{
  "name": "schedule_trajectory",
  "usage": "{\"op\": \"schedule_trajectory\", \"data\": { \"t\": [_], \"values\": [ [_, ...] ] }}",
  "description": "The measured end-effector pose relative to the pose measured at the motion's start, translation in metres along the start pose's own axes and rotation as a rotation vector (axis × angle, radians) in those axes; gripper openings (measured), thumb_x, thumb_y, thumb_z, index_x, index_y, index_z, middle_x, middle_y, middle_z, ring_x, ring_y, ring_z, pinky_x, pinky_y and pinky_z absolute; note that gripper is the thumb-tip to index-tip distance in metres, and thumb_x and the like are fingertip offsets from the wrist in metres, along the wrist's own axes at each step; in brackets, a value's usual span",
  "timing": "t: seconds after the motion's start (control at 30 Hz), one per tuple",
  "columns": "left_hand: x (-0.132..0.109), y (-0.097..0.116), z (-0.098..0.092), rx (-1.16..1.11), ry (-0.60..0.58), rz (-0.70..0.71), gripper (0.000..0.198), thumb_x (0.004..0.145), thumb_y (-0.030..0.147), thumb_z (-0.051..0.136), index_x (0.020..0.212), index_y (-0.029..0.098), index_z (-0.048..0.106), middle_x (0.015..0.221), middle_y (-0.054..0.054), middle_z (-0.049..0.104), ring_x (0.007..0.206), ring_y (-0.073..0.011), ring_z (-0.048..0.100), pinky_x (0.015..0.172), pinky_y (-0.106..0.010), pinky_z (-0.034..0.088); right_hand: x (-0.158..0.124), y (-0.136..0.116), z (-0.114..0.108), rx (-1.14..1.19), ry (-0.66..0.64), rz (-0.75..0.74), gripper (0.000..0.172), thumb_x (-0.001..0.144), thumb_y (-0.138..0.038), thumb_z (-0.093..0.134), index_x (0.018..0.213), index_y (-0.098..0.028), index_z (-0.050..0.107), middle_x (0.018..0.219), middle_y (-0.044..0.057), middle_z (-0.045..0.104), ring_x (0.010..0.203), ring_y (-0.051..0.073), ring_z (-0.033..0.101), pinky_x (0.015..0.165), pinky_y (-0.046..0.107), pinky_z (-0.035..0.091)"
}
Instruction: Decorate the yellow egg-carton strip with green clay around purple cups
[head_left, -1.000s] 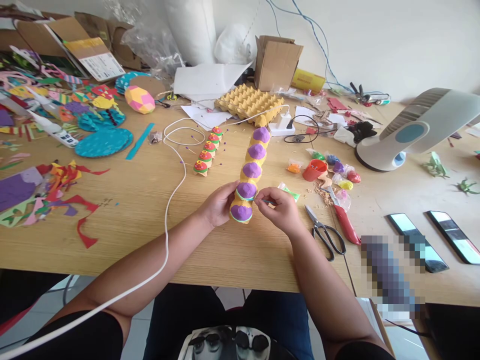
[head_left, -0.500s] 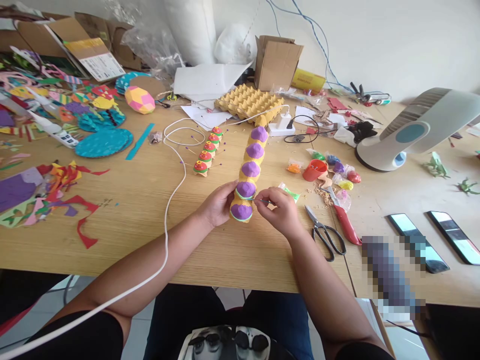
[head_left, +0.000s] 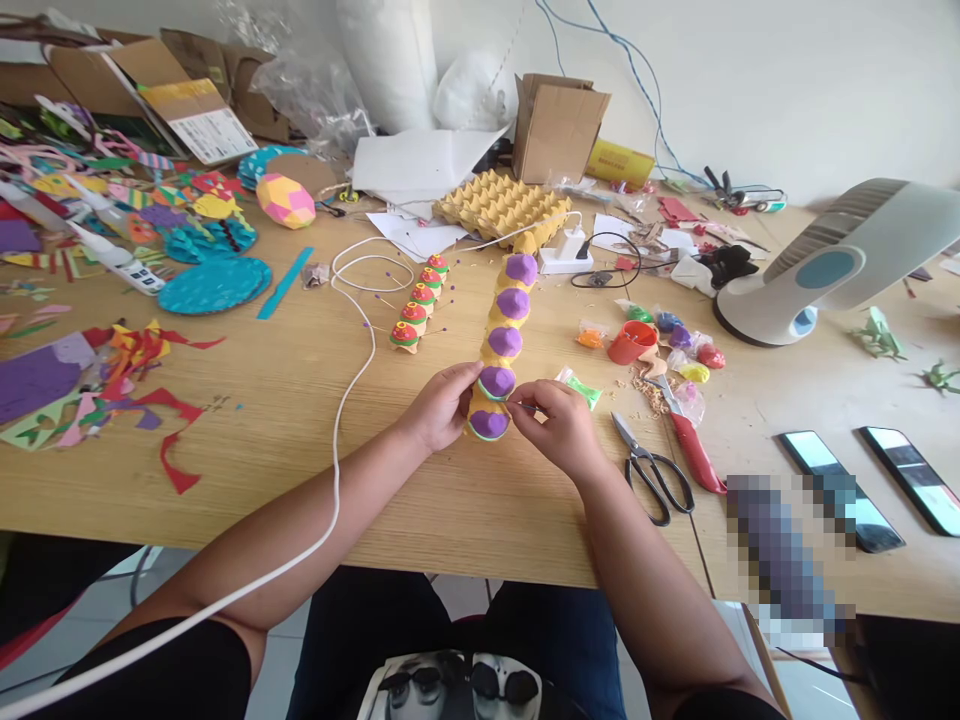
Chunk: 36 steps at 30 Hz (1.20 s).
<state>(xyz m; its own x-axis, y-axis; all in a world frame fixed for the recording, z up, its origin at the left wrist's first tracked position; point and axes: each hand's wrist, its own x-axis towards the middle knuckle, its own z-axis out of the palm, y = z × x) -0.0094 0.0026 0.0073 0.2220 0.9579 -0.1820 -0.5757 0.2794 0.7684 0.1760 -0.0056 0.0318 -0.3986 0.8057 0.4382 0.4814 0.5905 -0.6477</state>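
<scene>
My left hand (head_left: 442,410) grips the near end of a yellow egg-carton strip (head_left: 491,402) from its left side. Purple clay covers the tops of its bumps, and pale green clay lines the lower edge of the two nearest ones. My right hand (head_left: 559,425) is closed in a pinch at the strip's right side, by the second bump from the near end. A thin, dark, stick-like thing shows at its fingers, too small to name. A shorter strip (head_left: 418,305) with red and green bumps and pins stands to the left.
Black-handled scissors (head_left: 651,470) and a red-handled knife (head_left: 696,452) lie to the right, near bagged clay and a red cup (head_left: 632,342). A white cable (head_left: 335,480) crosses over my left arm. Farther right stand a fan (head_left: 817,270) and two phones (head_left: 840,490).
The view has shifted slightly. My left hand keeps its grip on the strip; my right fingers stay pinched at the second bump, and the teal strand seen there earlier shows less clearly.
</scene>
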Motion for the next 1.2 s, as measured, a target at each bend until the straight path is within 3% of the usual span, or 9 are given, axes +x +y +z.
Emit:
{"op": "schedule_trajectory", "data": {
  "t": [0.17,0.6,0.73,0.93,1.03,1.2],
  "values": [
    [0.000,-0.001,0.000,0.015,0.012,0.033,0.025,0.083,0.039,0.072,0.084,0.014,0.070,0.077,-0.003,0.071,0.069,-0.0150,0.065,0.063,-0.025,0.051,0.000,-0.001,-0.001,0.017,-0.015,0.058,0.007,0.086,-0.019,0.062,0.084,-0.022,0.067,0.072,0.001,0.067,0.067,0.015,0.061,0.066,0.028,0.046],
    [0.001,-0.001,-0.002,0.041,-0.013,0.041,0.027,0.084,0.040,0.072,0.087,0.013,0.072,0.085,-0.006,0.072,0.077,-0.0166,0.066,0.070,-0.027,0.053,0.000,0.003,0.000,-0.007,-0.024,0.045,0.006,0.086,-0.019,0.063,0.085,-0.022,0.067,0.072,0.001,0.067,0.068,0.015,0.060,0.066,0.028,0.045],
    [0.001,0.001,-0.001,-0.002,0.006,0.014,0.026,0.082,0.039,0.073,0.085,0.013,0.070,0.083,-0.005,0.071,0.074,-0.0167,0.066,0.068,-0.028,0.054,-0.001,0.001,0.001,0.159,-0.010,0.100,0.005,0.088,-0.024,0.063,0.084,-0.022,0.066,0.073,0.001,0.066,0.067,0.015,0.058,0.062,0.028,0.045],
    [0.001,0.004,-0.001,-0.076,-0.004,-0.024,0.024,0.086,0.036,0.069,0.092,0.013,0.070,0.084,-0.004,0.070,0.071,-0.0149,0.064,0.063,-0.027,0.055,0.001,0.014,0.002,0.503,0.198,0.301,0.026,0.092,-0.045,0.060,0.104,-0.022,0.064,0.074,0.000,0.056,0.061,0.012,0.048,0.055,0.025,0.039],
    [0.002,0.005,-0.002,-0.109,-0.025,-0.043,0.022,0.089,0.034,0.065,0.095,0.014,0.069,0.087,-0.004,0.070,0.072,-0.0144,0.064,0.064,-0.027,0.056,0.004,0.024,0.000,0.427,0.213,0.350,0.021,0.092,-0.042,0.058,0.094,-0.021,0.063,0.074,-0.001,0.056,0.061,0.012,0.047,0.055,0.025,0.037],
    [0.004,0.007,-0.004,-0.127,-0.005,-0.048,0.021,0.089,0.036,0.065,0.094,0.016,0.068,0.083,-0.003,0.069,0.073,-0.0149,0.064,0.066,-0.027,0.056,0.004,0.029,0.001,-0.052,-0.047,0.332,0.010,0.086,-0.023,0.060,0.077,-0.020,0.065,0.076,0.002,0.060,0.073,0.017,0.055,0.067,0.030,0.042]
  ]
}}
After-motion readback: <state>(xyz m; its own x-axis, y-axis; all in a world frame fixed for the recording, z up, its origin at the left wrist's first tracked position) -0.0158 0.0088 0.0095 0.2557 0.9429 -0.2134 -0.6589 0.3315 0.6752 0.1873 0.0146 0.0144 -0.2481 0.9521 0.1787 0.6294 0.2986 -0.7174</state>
